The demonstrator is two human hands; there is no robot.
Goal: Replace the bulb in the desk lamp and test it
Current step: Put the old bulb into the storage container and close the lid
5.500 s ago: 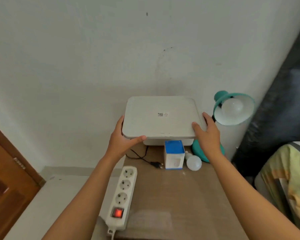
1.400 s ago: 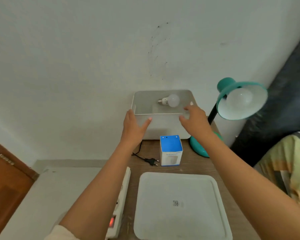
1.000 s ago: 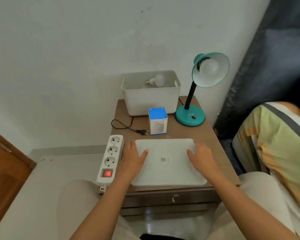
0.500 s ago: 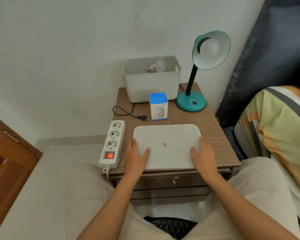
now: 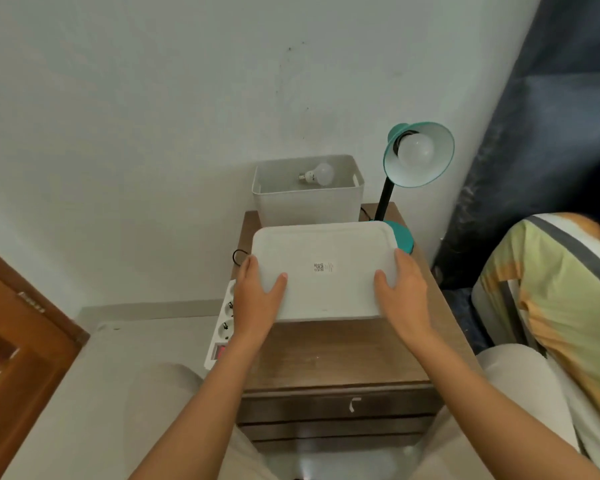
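Observation:
A teal desk lamp [image 5: 418, 154] stands at the back right of the wooden bedside table [image 5: 329, 355], with a white bulb [image 5: 415, 150] in its shade. A white bin [image 5: 307, 202] sits open against the wall, and a loose bulb [image 5: 317, 174] lies inside it. I hold the bin's white lid [image 5: 326, 271] flat above the table. My left hand [image 5: 257, 299] grips its left edge and my right hand [image 5: 400, 296] grips its right edge. The lid hides the blue bulb box and the lamp's plug.
A white power strip [image 5: 222, 327] with a lit red switch lies along the table's left edge, partly behind my left arm. A black cord loop [image 5: 239, 256] shows by the lid. A wooden door [image 5: 14, 358] is at left, striped bedding [image 5: 551, 306] at right.
The lid lay on the table's front half under both hands half a second ago. Now both hands hold it raised and further back, covering the blue box.

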